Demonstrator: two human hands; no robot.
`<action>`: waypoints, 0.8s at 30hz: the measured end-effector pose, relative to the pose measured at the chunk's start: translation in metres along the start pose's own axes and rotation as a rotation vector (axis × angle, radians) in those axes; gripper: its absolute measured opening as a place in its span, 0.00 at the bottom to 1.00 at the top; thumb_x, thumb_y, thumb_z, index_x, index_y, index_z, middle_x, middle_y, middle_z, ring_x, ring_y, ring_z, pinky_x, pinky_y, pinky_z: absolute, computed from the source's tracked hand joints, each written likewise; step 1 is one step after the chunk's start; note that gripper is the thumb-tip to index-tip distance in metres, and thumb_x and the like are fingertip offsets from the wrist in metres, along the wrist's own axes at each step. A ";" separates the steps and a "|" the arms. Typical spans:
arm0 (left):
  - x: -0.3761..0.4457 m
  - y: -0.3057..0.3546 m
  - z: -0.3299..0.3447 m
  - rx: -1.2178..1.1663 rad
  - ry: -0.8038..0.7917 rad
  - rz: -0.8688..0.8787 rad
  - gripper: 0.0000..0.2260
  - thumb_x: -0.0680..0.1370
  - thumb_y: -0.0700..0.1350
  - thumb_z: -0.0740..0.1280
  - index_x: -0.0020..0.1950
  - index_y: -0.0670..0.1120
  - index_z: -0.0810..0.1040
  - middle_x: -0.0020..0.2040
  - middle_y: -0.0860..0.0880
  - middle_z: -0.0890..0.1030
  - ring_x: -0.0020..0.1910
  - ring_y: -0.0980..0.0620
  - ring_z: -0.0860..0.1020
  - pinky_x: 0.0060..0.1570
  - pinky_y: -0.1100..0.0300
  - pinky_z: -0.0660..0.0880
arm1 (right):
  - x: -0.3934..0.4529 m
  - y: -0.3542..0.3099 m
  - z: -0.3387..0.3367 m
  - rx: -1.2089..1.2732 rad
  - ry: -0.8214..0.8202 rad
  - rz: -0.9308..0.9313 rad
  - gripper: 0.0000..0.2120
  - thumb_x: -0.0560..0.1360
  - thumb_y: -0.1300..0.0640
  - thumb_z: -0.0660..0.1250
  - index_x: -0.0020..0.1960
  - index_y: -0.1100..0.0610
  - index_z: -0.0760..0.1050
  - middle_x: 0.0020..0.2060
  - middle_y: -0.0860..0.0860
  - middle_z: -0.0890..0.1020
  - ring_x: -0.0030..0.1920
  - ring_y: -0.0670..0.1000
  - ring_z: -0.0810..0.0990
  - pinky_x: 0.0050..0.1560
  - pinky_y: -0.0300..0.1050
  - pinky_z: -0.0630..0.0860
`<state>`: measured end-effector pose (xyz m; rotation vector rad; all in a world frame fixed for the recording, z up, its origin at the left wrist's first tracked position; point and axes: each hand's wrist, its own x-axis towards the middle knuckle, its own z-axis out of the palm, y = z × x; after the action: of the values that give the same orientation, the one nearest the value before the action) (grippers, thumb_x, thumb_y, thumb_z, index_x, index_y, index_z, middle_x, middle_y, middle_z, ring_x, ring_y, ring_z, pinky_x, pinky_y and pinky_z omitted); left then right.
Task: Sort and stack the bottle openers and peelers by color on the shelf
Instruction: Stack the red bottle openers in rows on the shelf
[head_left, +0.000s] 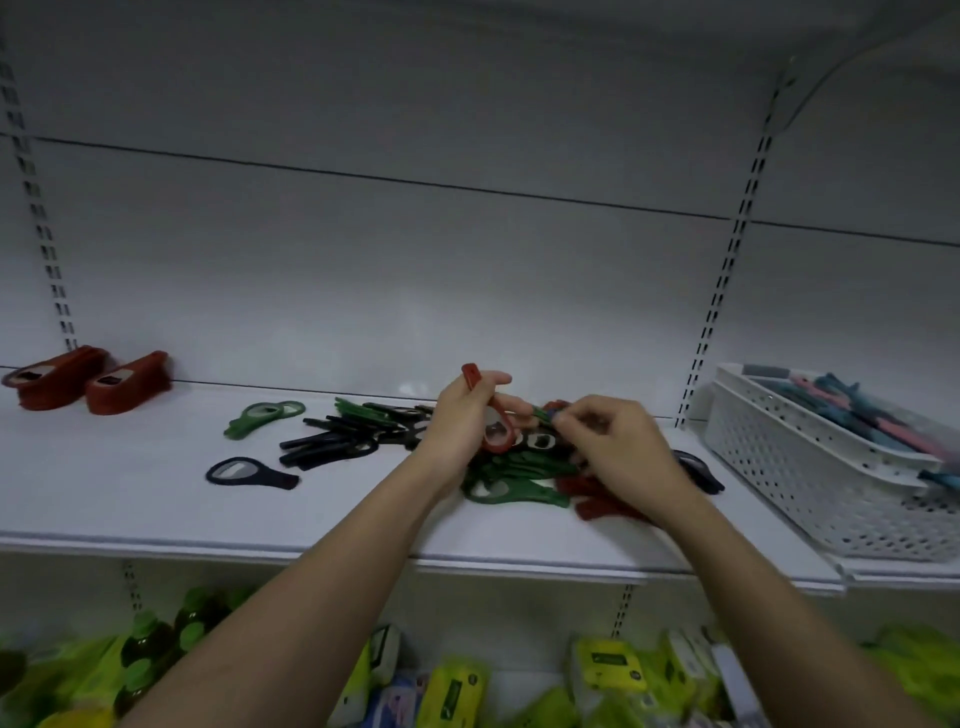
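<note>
Head view showed two red stacks (83, 382) on the shelf (156, 499); left hand (462, 415) gripped one red opener (491, 410), right hand (618, 441) pinched one green opener (540, 414).

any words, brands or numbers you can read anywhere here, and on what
None can be read.
Yellow-green packets on the lower shelf: dark labels with print, too blurred to read.
Red plastic bottle opener held in the left hand: no print visible.
Two red stacks of openers at the far left: pale metal plates, no text legible.
White perforated plastic basket at the right: no label visible.
</note>
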<state>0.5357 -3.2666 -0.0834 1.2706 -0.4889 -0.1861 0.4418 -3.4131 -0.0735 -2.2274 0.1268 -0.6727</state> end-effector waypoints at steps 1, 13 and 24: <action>0.008 -0.002 0.011 -0.019 -0.031 -0.008 0.11 0.86 0.43 0.53 0.59 0.41 0.73 0.38 0.44 0.83 0.35 0.47 0.83 0.36 0.57 0.81 | 0.009 0.018 -0.014 -0.017 0.029 0.019 0.07 0.78 0.55 0.67 0.43 0.52 0.82 0.36 0.46 0.83 0.36 0.48 0.81 0.35 0.40 0.78; 0.107 -0.035 0.055 0.228 -0.024 0.061 0.08 0.84 0.41 0.58 0.62 0.42 0.72 0.42 0.45 0.81 0.29 0.47 0.78 0.21 0.61 0.70 | 0.117 0.096 -0.037 -0.283 -0.164 -0.043 0.03 0.77 0.57 0.67 0.46 0.52 0.80 0.43 0.46 0.82 0.41 0.45 0.78 0.42 0.39 0.72; 0.103 -0.049 0.046 0.393 -0.165 0.062 0.09 0.85 0.43 0.57 0.62 0.45 0.74 0.47 0.44 0.85 0.44 0.49 0.82 0.28 0.59 0.73 | 0.152 0.110 -0.007 -0.400 -0.237 -0.109 0.11 0.80 0.55 0.61 0.57 0.53 0.81 0.52 0.50 0.83 0.53 0.53 0.80 0.56 0.53 0.77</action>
<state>0.6127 -3.3616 -0.0947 1.6281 -0.7307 -0.1467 0.5816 -3.5384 -0.0841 -2.6972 0.0210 -0.4641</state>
